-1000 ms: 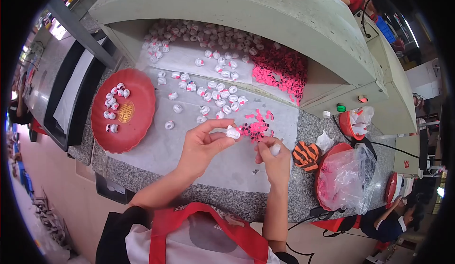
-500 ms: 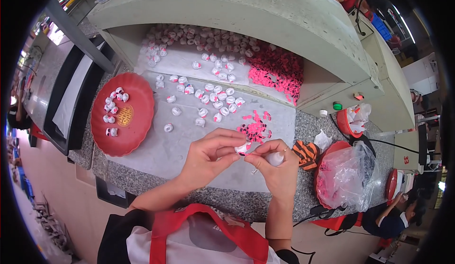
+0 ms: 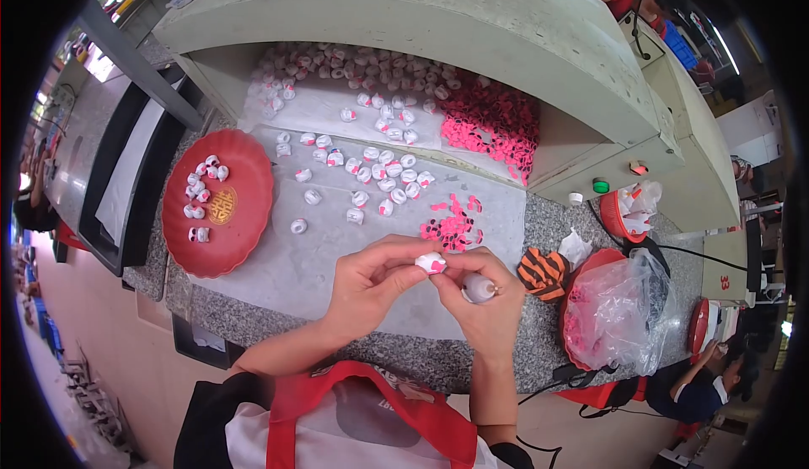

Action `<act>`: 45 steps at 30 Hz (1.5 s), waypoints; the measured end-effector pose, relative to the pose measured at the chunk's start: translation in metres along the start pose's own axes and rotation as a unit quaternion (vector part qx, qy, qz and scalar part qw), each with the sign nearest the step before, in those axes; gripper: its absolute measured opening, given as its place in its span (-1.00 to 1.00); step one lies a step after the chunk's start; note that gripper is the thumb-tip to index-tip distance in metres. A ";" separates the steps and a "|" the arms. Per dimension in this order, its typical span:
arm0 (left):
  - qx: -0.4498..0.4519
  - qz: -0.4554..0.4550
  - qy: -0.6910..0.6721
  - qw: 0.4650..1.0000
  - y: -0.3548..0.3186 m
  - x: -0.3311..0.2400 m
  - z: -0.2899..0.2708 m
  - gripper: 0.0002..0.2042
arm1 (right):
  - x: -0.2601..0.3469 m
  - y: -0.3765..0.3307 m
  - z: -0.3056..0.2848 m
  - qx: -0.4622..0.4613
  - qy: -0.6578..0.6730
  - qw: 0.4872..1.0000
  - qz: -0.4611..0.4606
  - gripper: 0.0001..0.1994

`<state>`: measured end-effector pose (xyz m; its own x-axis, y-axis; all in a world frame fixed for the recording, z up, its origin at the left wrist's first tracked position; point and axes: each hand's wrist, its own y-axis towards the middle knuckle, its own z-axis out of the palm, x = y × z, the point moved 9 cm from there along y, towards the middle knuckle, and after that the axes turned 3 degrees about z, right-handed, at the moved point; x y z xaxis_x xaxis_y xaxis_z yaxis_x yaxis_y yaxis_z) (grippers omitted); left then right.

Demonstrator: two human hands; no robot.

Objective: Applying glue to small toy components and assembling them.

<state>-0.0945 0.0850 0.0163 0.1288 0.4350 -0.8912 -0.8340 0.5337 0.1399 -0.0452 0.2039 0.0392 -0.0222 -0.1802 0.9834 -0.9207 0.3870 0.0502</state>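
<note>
A small white rounded piece marked with pink (image 3: 431, 262) is seen above a pale grey sheet (image 3: 295, 262) laid on speckled grey stone. A glossy red round plate with a gold centre emblem (image 3: 221, 203) and an orange-and-black striped cloth bundle (image 3: 542, 272) are shown, and a heap of bright pink bits dotted with black (image 3: 451, 225) is noted.

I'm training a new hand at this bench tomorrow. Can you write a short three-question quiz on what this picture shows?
1. True or false: the red tray lies on the person's left side.
2. What does the left hand pinch at its fingertips? A) a green cap B) a small white piece with a pink patch C) a striped cloth
3. Fill in: the loose pile of pink bits lies just ____ the hands, farther from the person.

Key: 1 true. 2 B, the white piece; the right hand holds a small pale tool against it. 3 beyond.
</note>
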 end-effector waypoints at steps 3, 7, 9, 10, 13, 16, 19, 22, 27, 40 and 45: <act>-0.006 0.016 0.006 1.000 0.000 0.001 0.001 -0.76 | -0.004 0.001 0.001 0.006 0.017 1.000 0.010 -0.79; -0.015 0.035 0.020 0.999 -0.002 0.000 -0.002 -0.75 | -0.006 0.001 0.002 0.004 0.027 0.999 0.017 -0.80; -0.020 0.032 0.027 0.999 -0.001 0.000 -0.002 -0.75 | -0.007 0.002 0.003 0.005 0.024 1.000 0.014 -0.80; -0.028 0.018 0.014 0.999 -0.001 0.002 -0.002 -0.75 | -0.007 0.002 0.003 0.007 0.020 1.000 0.011 -0.80; -0.048 -0.017 -0.005 0.999 0.000 0.012 -0.008 -0.76 | -0.015 0.004 0.004 0.008 0.029 0.999 0.038 -0.82; -0.087 -0.083 -0.075 0.990 0.002 0.028 -0.016 -0.76 | -0.021 0.008 0.004 0.004 -0.011 1.000 0.007 -0.78; -0.097 -0.129 -0.144 0.976 0.003 0.036 -0.019 -0.76 | 0.000 0.003 0.010 -0.007 -0.024 0.998 -0.066 -0.73; -0.048 -0.115 -0.103 0.987 0.001 0.023 -0.014 -0.75 | -0.003 -0.005 0.004 -0.043 0.021 0.997 -0.062 -0.71; 0.086 -0.022 0.127 0.988 0.002 -0.010 0.001 -0.73 | -0.014 -0.002 0.004 0.031 0.152 0.988 0.018 -0.77; -0.112 -0.024 0.208 0.971 -0.026 -0.009 -0.107 -0.79 | -0.066 0.009 0.098 0.104 0.148 0.966 0.184 -0.88; -0.267 0.120 0.692 0.659 -0.049 -0.085 -0.166 -0.74 | -0.074 0.015 0.098 0.111 0.101 0.974 0.170 -0.78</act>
<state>-0.1540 -0.0983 0.0134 -0.3460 -0.8163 -0.4625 -0.8588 0.0770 0.5065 -0.0956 0.1345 -0.0501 -0.2849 0.1145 0.9517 -0.9351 0.1851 -0.3022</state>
